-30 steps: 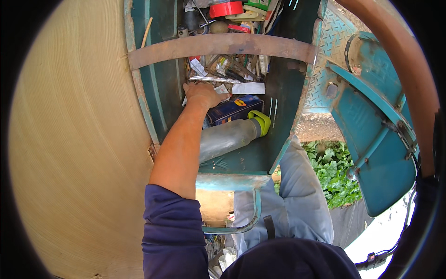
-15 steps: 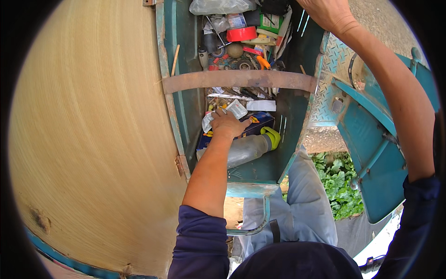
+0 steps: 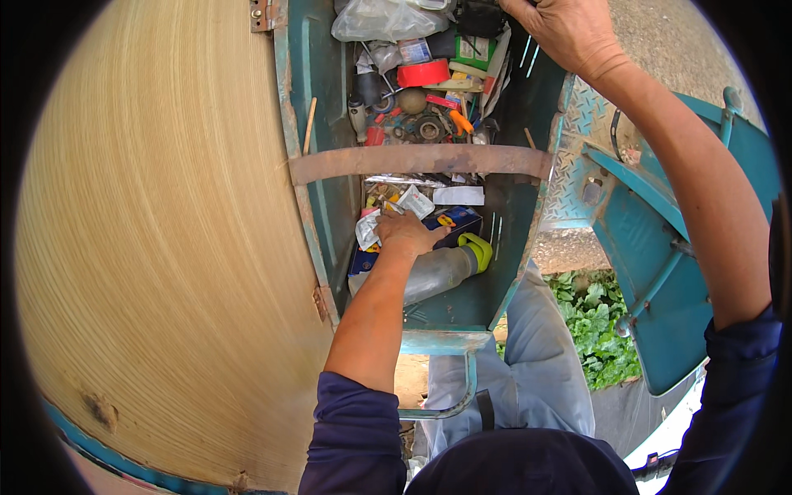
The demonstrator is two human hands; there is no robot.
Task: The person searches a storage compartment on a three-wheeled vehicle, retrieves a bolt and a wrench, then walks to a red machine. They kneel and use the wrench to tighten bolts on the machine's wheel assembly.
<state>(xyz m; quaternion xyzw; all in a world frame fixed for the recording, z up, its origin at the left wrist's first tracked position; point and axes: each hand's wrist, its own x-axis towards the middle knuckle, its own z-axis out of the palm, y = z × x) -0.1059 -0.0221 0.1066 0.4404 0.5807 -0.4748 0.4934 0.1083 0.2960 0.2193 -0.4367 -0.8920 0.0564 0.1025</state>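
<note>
My left hand (image 3: pixel 406 233) lies over a dark blue box (image 3: pixel 459 220) inside a deep teal metal bin (image 3: pixel 445 340). Its thumb is stretched to the right, away from the fingers, whose tips reach small white packets (image 3: pixel 368 229) and loose bits. Just nearer lies a cloudy plastic bottle (image 3: pixel 433 278) with a lime-green cap. At the far right corner of the bin, my right hand (image 3: pixel 569 35) is beside a black pouch-like thing (image 3: pixel 481 18). The upper picture edge cuts off most of its fingers, so its grip is hidden.
A rusty metal strap (image 3: pixel 421 160) crosses the bin. Beyond it lie a red tape roll (image 3: pixel 423 73), a clear plastic bag (image 3: pixel 388 21), an orange-handled tool (image 3: pixel 461 122) and jumbled parts. A wood-grain panel (image 3: pixel 165 206) stands left; teal metal panels (image 3: pixel 668 322) stand right.
The view has shifted slightly, bringing more of the bin's far end and of my right hand into the picture. My left hand stays over the blue box.
</note>
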